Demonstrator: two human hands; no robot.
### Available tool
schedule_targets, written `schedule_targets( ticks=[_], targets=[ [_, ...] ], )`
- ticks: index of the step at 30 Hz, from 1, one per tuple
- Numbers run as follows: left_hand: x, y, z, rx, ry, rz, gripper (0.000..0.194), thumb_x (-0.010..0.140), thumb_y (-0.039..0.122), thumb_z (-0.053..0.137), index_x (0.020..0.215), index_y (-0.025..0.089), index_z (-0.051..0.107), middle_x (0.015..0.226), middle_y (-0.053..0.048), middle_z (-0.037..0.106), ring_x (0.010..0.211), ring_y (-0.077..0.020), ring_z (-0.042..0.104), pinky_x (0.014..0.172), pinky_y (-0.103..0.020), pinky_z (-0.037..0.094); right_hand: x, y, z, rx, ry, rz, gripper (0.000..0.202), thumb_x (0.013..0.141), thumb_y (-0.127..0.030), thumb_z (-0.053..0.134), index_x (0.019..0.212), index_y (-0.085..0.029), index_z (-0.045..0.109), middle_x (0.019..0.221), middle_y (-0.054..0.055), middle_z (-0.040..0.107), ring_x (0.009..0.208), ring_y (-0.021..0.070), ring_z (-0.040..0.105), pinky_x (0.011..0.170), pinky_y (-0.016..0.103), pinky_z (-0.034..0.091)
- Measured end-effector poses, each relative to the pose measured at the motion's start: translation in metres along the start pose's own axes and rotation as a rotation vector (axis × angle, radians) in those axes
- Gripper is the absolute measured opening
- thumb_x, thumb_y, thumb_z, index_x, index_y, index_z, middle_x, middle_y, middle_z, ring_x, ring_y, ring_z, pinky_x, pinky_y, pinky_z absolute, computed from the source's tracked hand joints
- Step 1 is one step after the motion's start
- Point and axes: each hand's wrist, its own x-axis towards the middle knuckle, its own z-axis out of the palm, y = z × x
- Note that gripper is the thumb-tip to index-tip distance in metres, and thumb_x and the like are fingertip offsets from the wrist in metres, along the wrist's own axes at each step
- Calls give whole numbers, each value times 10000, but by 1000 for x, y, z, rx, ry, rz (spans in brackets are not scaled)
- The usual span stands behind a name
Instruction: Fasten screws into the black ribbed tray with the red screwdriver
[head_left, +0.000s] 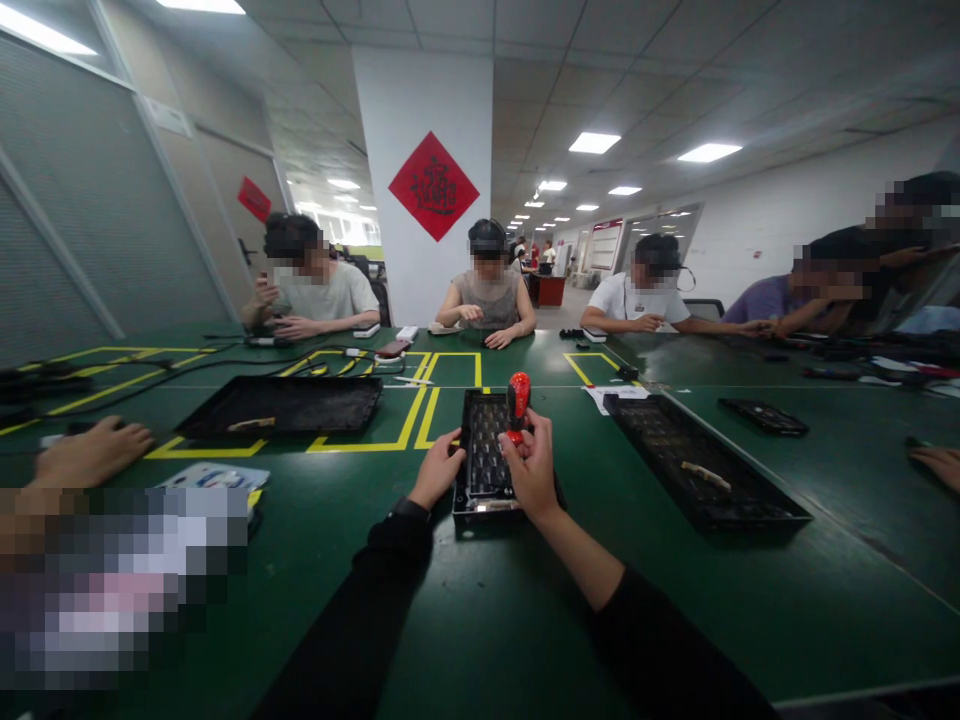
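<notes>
Right hand was snug round an upright red-and-black tool over the black rectangular plastic case on the green table; curled left hand held its edge, probably steadying it.

Screwdriver handle: glossy plastic, red w/ blk. Trays & organizer case: blk plastic, semi-matt. Tabletop: smooth, slight sheen. Sleeves: matt cloth.

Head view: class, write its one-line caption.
Right hand grips a red-and-black screwdriver; left hand touches a black case's edge.
</notes>
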Motion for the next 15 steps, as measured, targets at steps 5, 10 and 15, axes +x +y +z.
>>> schedule_targets(
  ticks=[5, 10, 15],
  targets=[
    [0, 0, 0, 3, 7, -3, 476, 725, 178, 513, 1198, 140, 544, 1236, -110, 546, 1086, -198, 524, 992, -347, 362, 0, 0, -2, 2, -5, 13, 307, 879, -252, 415, 1180, -216, 465, 949, 34, 490, 671, 105, 512, 636, 254, 463],
    [0, -1, 0, 32, 2, 9, 493, 734, 180, 499, 1222, 114, 521, 1246, -121, 536, 1118, -201, 501, 1011, -346, 340, 0, -1, -4, 79, -38, 61, 279, 908, -244, 340, 1152, -207, 471, 882, 15, 549, 582, 91, 486, 597, 252, 432],
    [-1, 0, 0, 15, -7, -7, 496, 734, 184, 499, 1226, 126, 517, 1242, -115, 539, 1090, -197, 517, 986, -348, 362, 1, 0, -2, 102, -35, 64, 327, 895, -283, 403, 1215, -220, 419, 933, 29, 563, 556, 84, 486, 536, 236, 433]
  ],
)
